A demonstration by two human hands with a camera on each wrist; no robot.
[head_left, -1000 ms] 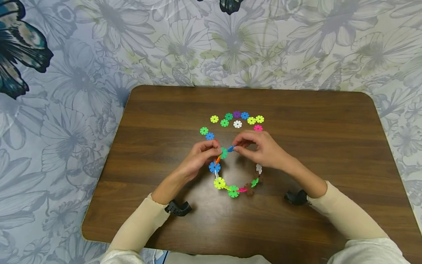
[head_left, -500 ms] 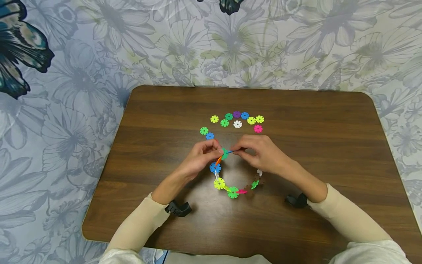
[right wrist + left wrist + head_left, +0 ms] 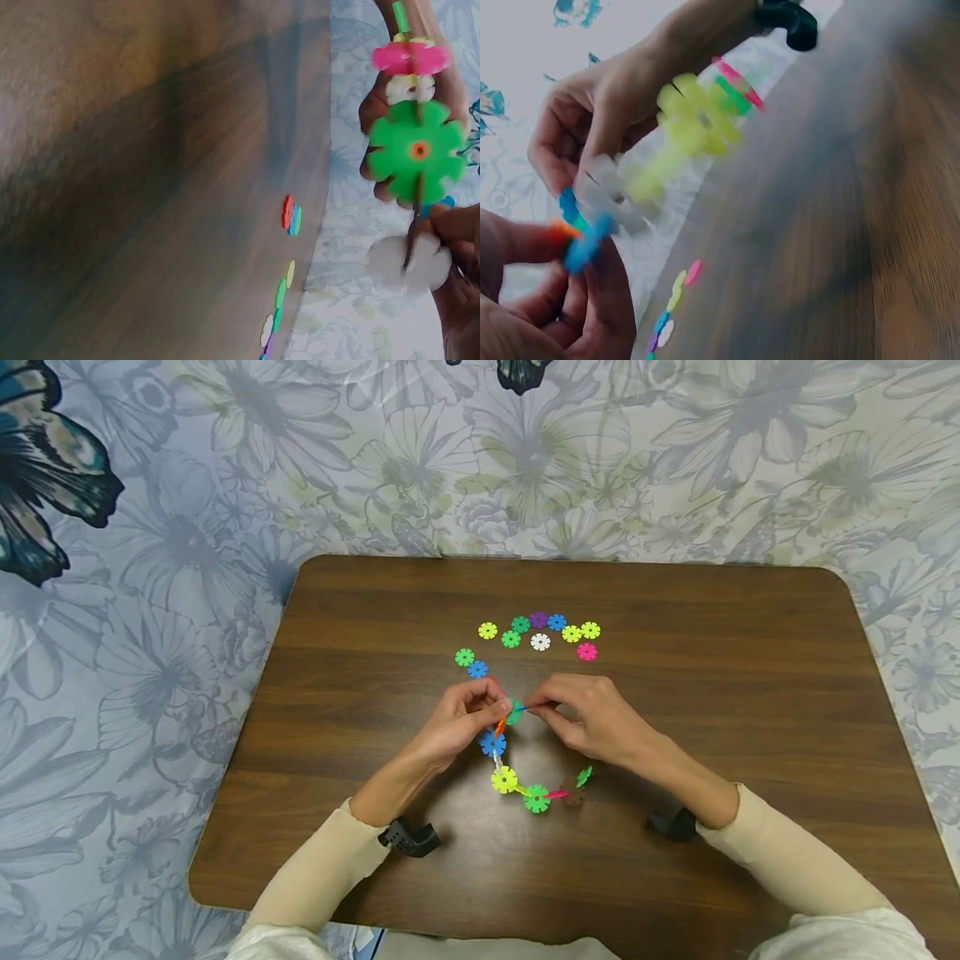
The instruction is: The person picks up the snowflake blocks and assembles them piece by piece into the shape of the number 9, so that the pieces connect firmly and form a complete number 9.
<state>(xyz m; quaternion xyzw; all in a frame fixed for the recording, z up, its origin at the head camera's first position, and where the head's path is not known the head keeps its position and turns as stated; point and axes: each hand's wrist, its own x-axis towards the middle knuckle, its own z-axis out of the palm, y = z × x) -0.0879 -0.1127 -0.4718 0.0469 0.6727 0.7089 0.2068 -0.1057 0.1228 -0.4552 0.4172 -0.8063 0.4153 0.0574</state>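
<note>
A chain of notched, flower-shaped plastic discs hangs in a curve between the hands, with a yellow disc (image 3: pixel 504 780), a light-green disc (image 3: pixel 536 798) and others linked edge to edge. My left hand (image 3: pixel 467 718) pinches the chain's upper left part, beside a teal-green disc (image 3: pixel 514 712) and an orange disc (image 3: pixel 500 727). Between thumb and fingertips, my right hand (image 3: pixel 600 718) pinches a blue disc (image 3: pixel 524 707), seen edge-on against the teal-green one. Whether those two are interlocked I cannot tell. In the right wrist view a white disc (image 3: pixel 409 264) hangs near the right fingers.
Loose discs lie on the brown table (image 3: pixel 750 693) beyond the hands, among them a yellow disc (image 3: pixel 487 631), a white disc (image 3: pixel 540 642) and a pink disc (image 3: pixel 587 652). A blue disc (image 3: pixel 477 669) lies close to the left fingers.
The right hand has come down slightly toward the wearer, and its blue disc has turned edge-on against the teal-green disc. The chain has shifted slightly right; its white disc is now hidden.
</note>
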